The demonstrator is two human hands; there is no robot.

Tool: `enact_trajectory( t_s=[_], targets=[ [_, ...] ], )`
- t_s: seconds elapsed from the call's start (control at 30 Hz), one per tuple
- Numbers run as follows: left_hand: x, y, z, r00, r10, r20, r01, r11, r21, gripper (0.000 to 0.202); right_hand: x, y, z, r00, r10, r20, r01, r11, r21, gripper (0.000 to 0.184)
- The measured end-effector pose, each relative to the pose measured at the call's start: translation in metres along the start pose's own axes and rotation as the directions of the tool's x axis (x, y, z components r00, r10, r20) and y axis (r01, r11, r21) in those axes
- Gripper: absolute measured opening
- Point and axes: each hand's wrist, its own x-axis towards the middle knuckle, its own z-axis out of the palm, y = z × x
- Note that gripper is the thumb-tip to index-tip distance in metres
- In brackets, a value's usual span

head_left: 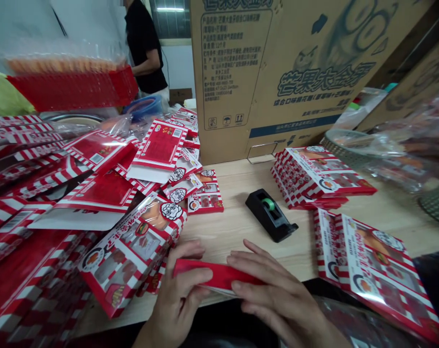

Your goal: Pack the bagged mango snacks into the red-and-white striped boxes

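Note:
Near the table's front edge, a red box (219, 274) is turned so that a narrow plain red side faces up. My left hand (181, 295) grips its left end, with the fingers bent over the top and the thumb on the near side. At the other end, the fingers of my right hand (273, 290) lie stretched and spread along the box. The rest of the box is hidden under my hands. Just beyond them stands a black tape dispenser (272, 215) with a green roll. To the left, a red-and-white windowed box (132, 251) leans on others.
Heaped flat red boxes (106, 188) fill the left side. Stacked windowed boxes (317, 176) and two more boxes (378, 270) lie at right. A large cardboard carton (233, 87) stands behind, with a basket (349, 147) beside it. A person in black (145, 46) is at the back.

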Motion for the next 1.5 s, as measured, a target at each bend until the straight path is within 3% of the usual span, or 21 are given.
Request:
enact_trajectory(
  t_s=[0.1, 0.17, 0.27, 0.33, 0.4, 0.57, 0.67, 0.73, 0.77, 0.8, 0.87, 0.9, 0.93, 1.03, 1.13, 1.2, 1.37, 1.5],
  targets=[
    [-0.003, 0.002, 0.004, 0.999, 0.034, -0.017, -0.032, 0.996, 0.088, 0.019, -0.008, -0.008, 0.007, 0.999, 0.03, -0.012, -0.03, 0.999, -0.021, 0.047],
    [-0.003, 0.003, 0.008, 0.998, 0.024, -0.049, -0.019, 0.995, 0.102, 0.018, -0.013, -0.006, 0.015, 0.985, 0.096, -0.144, -0.085, 0.993, 0.085, 0.042],
    [0.0, 0.007, 0.016, 0.993, 0.018, -0.116, -0.007, 0.996, 0.09, 0.016, -0.017, 0.003, 0.029, 0.897, 0.196, -0.396, -0.082, 0.955, 0.286, 0.024],
    [0.002, 0.009, 0.022, 0.985, 0.039, -0.17, -0.02, 0.994, 0.11, 0.016, -0.016, 0.01, 0.035, 0.856, 0.215, -0.47, -0.056, 0.943, 0.328, 0.019],
    [0.003, 0.01, 0.027, 0.979, 0.043, -0.198, -0.018, 0.992, 0.124, 0.02, -0.013, 0.015, 0.035, 0.865, 0.189, -0.464, -0.05, 0.954, 0.295, 0.02],
    [0.007, 0.01, 0.03, 0.985, 0.016, -0.174, 0.008, 0.991, 0.133, 0.024, -0.003, 0.011, 0.021, 0.941, 0.092, -0.325, -0.039, 0.985, 0.167, 0.029],
    [0.009, 0.009, 0.029, 0.983, 0.027, -0.184, 0.003, 0.987, 0.159, 0.02, -0.003, 0.013, 0.013, 0.962, 0.153, -0.225, -0.089, 0.958, 0.272, 0.022],
    [0.008, 0.008, 0.029, 0.978, 0.029, -0.205, 0.012, 0.981, 0.195, 0.018, -0.01, 0.027, 0.007, 0.944, 0.255, -0.209, -0.157, 0.906, 0.394, 0.018],
    [0.007, 0.007, 0.029, 0.975, 0.029, -0.22, 0.019, 0.977, 0.213, 0.017, -0.015, 0.04, 0.003, 0.902, 0.343, -0.263, -0.21, 0.88, 0.425, 0.023],
    [0.005, 0.006, 0.029, 0.971, 0.034, -0.235, 0.021, 0.973, 0.229, 0.016, -0.022, 0.055, -0.003, 0.831, 0.435, -0.346, -0.262, 0.856, 0.446, 0.03],
    [0.001, 0.004, 0.029, 0.967, 0.048, -0.251, 0.018, 0.967, 0.254, 0.015, -0.036, 0.089, -0.018, 0.552, 0.583, -0.597, -0.477, 0.807, 0.347, 0.038],
    [-0.001, 0.003, 0.029, 0.967, 0.057, -0.25, 0.011, 0.965, 0.262, 0.015, -0.042, 0.106, -0.027, 0.481, 0.612, -0.628, -0.55, 0.768, 0.327, 0.041],
    [-0.002, 0.002, 0.029, 0.969, 0.06, -0.241, 0.007, 0.963, 0.268, 0.015, -0.046, 0.121, -0.035, 0.445, 0.637, -0.63, -0.594, 0.736, 0.325, 0.044],
    [-0.001, 0.001, 0.029, 0.971, 0.059, -0.23, 0.01, 0.957, 0.29, 0.014, -0.05, 0.149, -0.053, 0.44, 0.747, -0.499, -0.681, 0.639, 0.358, 0.044],
    [0.004, 0.002, 0.028, 0.971, 0.084, -0.223, -0.009, 0.947, 0.32, 0.014, -0.047, 0.153, -0.06, 0.436, 0.826, -0.356, -0.721, 0.558, 0.412, 0.042],
    [0.008, 0.002, 0.026, 0.972, 0.097, -0.215, -0.021, 0.943, 0.332, 0.015, -0.051, 0.15, -0.058, 0.419, 0.85, -0.321, -0.713, 0.526, 0.463, 0.043],
    [0.009, 0.004, 0.024, 0.973, 0.116, -0.198, -0.032, 0.923, 0.382, 0.014, -0.078, 0.147, -0.032, 0.324, 0.849, -0.417, -0.654, 0.519, 0.551, 0.053],
    [0.008, 0.008, 0.026, 0.974, 0.129, -0.185, -0.049, 0.92, 0.388, 0.014, -0.091, 0.157, -0.012, 0.224, 0.837, -0.499, -0.708, 0.492, 0.507, 0.032]
  ],
)
